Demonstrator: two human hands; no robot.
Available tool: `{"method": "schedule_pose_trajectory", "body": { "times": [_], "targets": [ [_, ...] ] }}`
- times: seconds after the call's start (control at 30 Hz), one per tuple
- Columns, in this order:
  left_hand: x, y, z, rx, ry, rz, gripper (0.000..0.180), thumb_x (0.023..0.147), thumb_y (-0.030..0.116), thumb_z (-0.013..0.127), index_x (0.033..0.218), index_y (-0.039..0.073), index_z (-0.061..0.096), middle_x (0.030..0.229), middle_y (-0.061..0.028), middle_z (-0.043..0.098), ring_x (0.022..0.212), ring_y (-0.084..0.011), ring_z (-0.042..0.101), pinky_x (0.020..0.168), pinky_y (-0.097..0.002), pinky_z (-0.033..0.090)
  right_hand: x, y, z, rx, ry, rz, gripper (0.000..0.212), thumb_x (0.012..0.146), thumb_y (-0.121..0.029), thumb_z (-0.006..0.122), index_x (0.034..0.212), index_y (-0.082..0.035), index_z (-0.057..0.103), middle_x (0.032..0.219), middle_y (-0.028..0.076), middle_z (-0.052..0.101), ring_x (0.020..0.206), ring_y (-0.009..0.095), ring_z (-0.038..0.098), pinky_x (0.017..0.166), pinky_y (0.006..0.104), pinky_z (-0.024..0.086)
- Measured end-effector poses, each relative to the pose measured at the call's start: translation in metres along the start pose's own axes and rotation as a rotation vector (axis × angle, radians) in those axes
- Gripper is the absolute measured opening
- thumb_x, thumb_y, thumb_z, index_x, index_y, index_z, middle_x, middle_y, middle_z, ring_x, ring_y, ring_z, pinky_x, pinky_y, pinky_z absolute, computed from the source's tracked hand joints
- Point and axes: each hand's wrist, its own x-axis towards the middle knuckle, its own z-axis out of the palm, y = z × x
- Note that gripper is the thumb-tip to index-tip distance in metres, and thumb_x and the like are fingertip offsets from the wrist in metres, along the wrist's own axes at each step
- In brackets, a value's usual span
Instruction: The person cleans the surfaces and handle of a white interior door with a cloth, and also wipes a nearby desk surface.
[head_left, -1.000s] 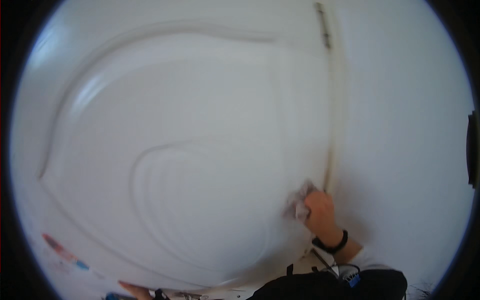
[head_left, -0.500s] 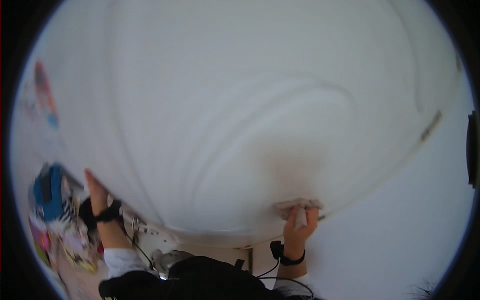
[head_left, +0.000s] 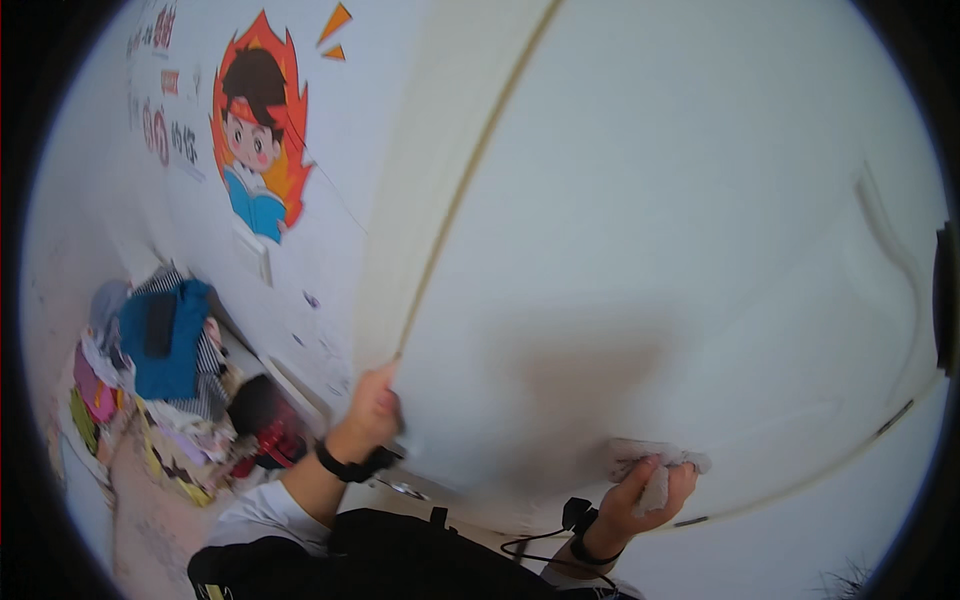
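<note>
A white door [head_left: 640, 180] with raised moulding fills most of the view. My left hand [head_left: 375, 405] is closed at the door's free edge, its fingers partly hidden. Low on the door's face, my right hand [head_left: 650, 497] presses a bunched pale grey cloth [head_left: 655, 460] against the surface, thumb and fingers curled round it. A metal door handle [head_left: 405, 489] shows just below my left hand. Both wrists wear black bands.
Left of the door stands a white wall with a cartoon sticker [head_left: 258, 140] of a reader, above a wall switch [head_left: 253, 255]. A heap of clothes [head_left: 165, 340] lies at the far left. Hinges [head_left: 895, 418] line the door's right edge.
The view has shifted, bringing the wall sticker and door edge well into sight. My left hand has gone from stretched out to closed on the door's edge. The right hand still holds the cloth.
</note>
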Motion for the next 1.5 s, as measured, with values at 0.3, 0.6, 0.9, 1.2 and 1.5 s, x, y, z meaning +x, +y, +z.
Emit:
{"method": "schedule_pose_trajectory", "body": {
  "times": [0.3, 0.6, 0.9, 1.2, 1.5],
  "targets": [
    [0.001, -0.023, -0.002, -0.058, -0.110, -0.021, 0.088, 0.093, 0.074, 0.028, 0.115, -0.005, 0.060, 0.082, -0.0122, 0.066, 0.072, -0.0168, 0.062, 0.065, -0.0315, 0.050, 0.007, -0.118, 0.021, 0.072, -0.223, 0.127, 0.028, 0.070, -0.008, 0.073, 0.068, -0.009, 0.045, 0.069, 0.008, 0.045, 0.066, 0.028, 0.041, 0.063, 0.0388, 0.028],
    [0.017, 0.007, -0.006, 0.025, -0.161, 0.104, 0.094, 0.092, 0.076, 0.025, 0.113, -0.009, 0.059, 0.094, -0.0154, 0.068, 0.086, -0.0254, 0.065, 0.077, -0.0371, 0.051, -0.014, -0.146, 0.030, 0.143, -0.174, 0.185, 0.038, 0.064, -0.013, 0.079, 0.063, -0.013, 0.040, 0.065, 0.005, 0.038, 0.062, 0.027, 0.042, 0.061, 0.0396, 0.030],
    [0.001, -0.020, -0.028, 0.341, -0.143, -0.097, 0.090, 0.095, 0.073, 0.022, 0.107, -0.008, 0.061, 0.092, -0.0180, 0.067, 0.086, -0.0281, 0.063, 0.075, -0.0399, 0.049, -0.102, -0.136, 0.040, 0.171, -0.222, 0.073, 0.032, 0.064, -0.025, 0.077, 0.059, -0.016, 0.046, 0.063, 0.001, 0.042, 0.063, 0.024, 0.042, 0.066, 0.0398, 0.033],
    [-0.020, -0.092, -0.060, -0.038, -0.017, -0.338, 0.085, 0.097, 0.069, 0.024, 0.136, -0.003, 0.044, 0.124, -0.0175, 0.060, 0.114, -0.0292, 0.058, 0.098, -0.0435, 0.045, -0.144, -0.055, 0.030, 0.273, -0.243, -0.318, 0.022, 0.064, -0.027, 0.072, 0.060, -0.025, 0.051, 0.061, -0.003, 0.041, 0.064, 0.016, 0.044, 0.068, 0.0366, 0.034],
    [-0.030, -0.095, -0.029, -0.271, 0.226, -0.215, 0.065, 0.105, 0.050, 0.030, 0.134, -0.006, 0.045, 0.132, -0.0169, 0.055, 0.126, -0.0283, 0.048, 0.109, -0.0429, 0.037, -0.143, 0.075, -0.039, 0.103, -0.293, -0.221, 0.032, 0.074, -0.034, 0.076, 0.067, -0.018, 0.049, 0.076, 0.002, 0.060, 0.071, 0.026, 0.053, 0.068, 0.0395, 0.034]
  ]
}}
